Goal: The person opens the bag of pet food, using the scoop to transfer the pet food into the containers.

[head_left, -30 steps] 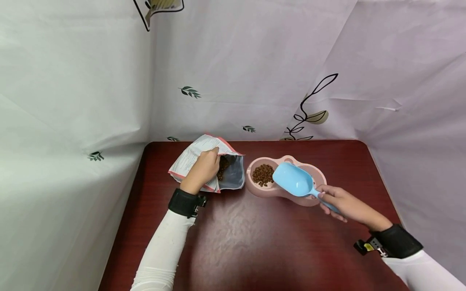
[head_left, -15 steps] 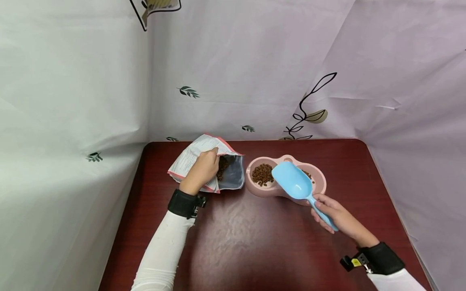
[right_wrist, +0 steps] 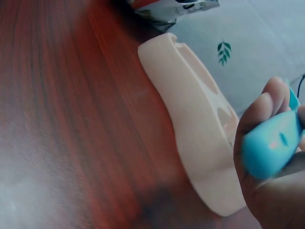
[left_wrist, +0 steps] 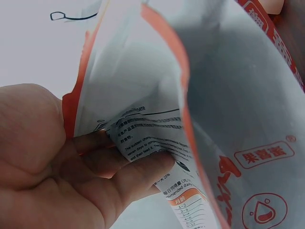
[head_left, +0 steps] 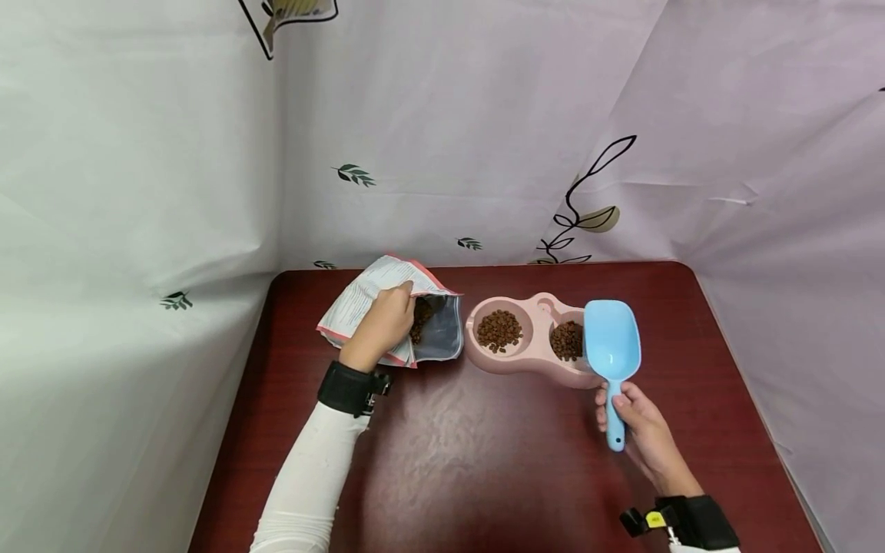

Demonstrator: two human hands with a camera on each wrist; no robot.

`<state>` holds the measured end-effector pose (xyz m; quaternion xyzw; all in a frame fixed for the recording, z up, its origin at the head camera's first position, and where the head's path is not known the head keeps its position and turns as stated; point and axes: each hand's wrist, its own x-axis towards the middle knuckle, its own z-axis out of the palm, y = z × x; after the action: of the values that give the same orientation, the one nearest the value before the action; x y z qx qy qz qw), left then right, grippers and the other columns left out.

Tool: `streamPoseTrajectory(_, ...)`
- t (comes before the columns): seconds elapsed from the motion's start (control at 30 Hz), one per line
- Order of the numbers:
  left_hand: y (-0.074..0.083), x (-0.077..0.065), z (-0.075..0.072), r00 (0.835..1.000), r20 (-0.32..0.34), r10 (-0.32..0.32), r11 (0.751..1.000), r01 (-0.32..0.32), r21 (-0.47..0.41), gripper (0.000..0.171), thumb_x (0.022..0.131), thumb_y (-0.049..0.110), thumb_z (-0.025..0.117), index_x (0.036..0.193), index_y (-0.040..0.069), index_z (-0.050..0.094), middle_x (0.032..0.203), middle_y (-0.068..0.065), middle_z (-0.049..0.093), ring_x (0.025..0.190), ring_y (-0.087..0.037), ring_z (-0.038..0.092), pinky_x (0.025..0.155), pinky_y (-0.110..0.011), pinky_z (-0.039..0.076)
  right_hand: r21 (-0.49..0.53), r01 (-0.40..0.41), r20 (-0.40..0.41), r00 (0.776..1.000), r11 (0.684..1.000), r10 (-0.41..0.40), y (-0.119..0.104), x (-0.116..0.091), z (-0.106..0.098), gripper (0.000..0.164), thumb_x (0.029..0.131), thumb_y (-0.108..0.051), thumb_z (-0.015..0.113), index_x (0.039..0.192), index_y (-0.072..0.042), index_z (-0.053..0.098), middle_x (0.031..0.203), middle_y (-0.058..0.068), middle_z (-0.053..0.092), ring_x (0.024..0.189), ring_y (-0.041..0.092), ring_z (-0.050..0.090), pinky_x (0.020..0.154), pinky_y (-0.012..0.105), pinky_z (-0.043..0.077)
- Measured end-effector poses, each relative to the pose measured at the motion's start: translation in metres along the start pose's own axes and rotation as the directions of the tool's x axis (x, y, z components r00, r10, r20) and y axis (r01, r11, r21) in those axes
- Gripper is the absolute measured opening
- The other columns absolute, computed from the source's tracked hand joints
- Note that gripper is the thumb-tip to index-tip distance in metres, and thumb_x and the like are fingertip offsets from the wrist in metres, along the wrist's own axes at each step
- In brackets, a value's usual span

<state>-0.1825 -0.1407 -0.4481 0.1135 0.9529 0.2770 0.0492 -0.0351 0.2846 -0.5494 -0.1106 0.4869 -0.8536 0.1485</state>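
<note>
My left hand point(head_left: 383, 319) grips the edge of an open pet food bag point(head_left: 365, 298), which lies at the back left with brown kibble in its mouth. In the left wrist view, the fingers point(left_wrist: 138, 174) curl against the bag's printed, red-edged side point(left_wrist: 157, 129). My right hand point(head_left: 650, 434) holds a light blue scoop point(head_left: 611, 338) by its handle; no kibble shows in it. The scoop covers the right part of a pink double pet bowl point(head_left: 528, 367). Kibble point(head_left: 499, 330) lies in the left compartment, and a second pile of kibble point(head_left: 567, 342) in the right one.
Underneath is a dark red table point(head_left: 456, 461) with rounded back corners. A pale cloth point(head_left: 442, 138) with leaf prints hangs behind it and at both sides. The bowl stands close to the right of the bag's mouth.
My right hand has drawn the scoop rightward and turned its handle toward the front, uncovering kibble in the right compartment. The left hand and the bag have stayed in place.
</note>
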Motion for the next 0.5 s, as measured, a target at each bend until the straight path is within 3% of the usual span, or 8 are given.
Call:
streamPoseTrajectory(0.13,0.001,0.0,0.0,1.0,0.007,-0.01,1.0,0.01,-0.002,0.043,0.111,0.012,0.038,0.147,-0.008,0.049,0.146,-0.028,0.056,0.124,-0.039,0.064,0.085,-0.046,0.055,0.1,0.051,-0.082,0.996,0.994,-0.043,0.01,-0.005,0.0,0.032,0.112,0.001,0.022,0.13,-0.002,0.049,0.115,0.006,0.066,0.099,0.016,0.068,0.087,0.028,0.058)
streamPoseTrajectory(0.27,0.0,0.0,0.0,1.0,0.009,-0.009,1.0,0.009,-0.001,0.045,0.111,0.012,0.037,0.149,-0.009,0.047,0.147,-0.029,0.054,0.126,-0.04,0.063,0.085,-0.046,0.055,0.213,0.131,-0.191,0.977,0.968,-0.091,0.019,-0.007,0.0,0.028,0.111,0.003,0.023,0.129,0.002,0.044,0.117,0.011,0.066,0.106,0.021,0.068,0.093,0.031,0.057)
streamPoseTrajectory(0.4,-0.001,0.001,0.001,1.0,0.0,0.002,1.0,-0.002,0.005,0.044,0.111,0.012,0.037,0.147,-0.009,0.049,0.143,-0.03,0.057,0.123,-0.04,0.064,0.085,-0.047,0.055,0.328,0.203,-0.356,0.931,0.922,-0.079,0.026,-0.01,0.003,0.022,0.111,0.001,0.03,0.128,0.005,0.042,0.116,0.014,0.063,0.108,0.024,0.067,0.095,0.034,0.056)
streamPoseTrajectory(0.5,0.0,0.001,0.002,1.0,0.0,0.001,1.0,-0.001,0.002,0.043,0.111,0.012,0.037,0.146,-0.009,0.05,0.143,-0.029,0.058,0.123,-0.039,0.065,0.089,-0.047,0.056,0.446,0.241,-0.456,0.89,0.862,-0.013,0.031,-0.011,0.006,0.019,0.11,0.0,0.035,0.126,0.004,0.044,0.115,0.014,0.062,0.11,0.025,0.066,0.096,0.038,0.056)
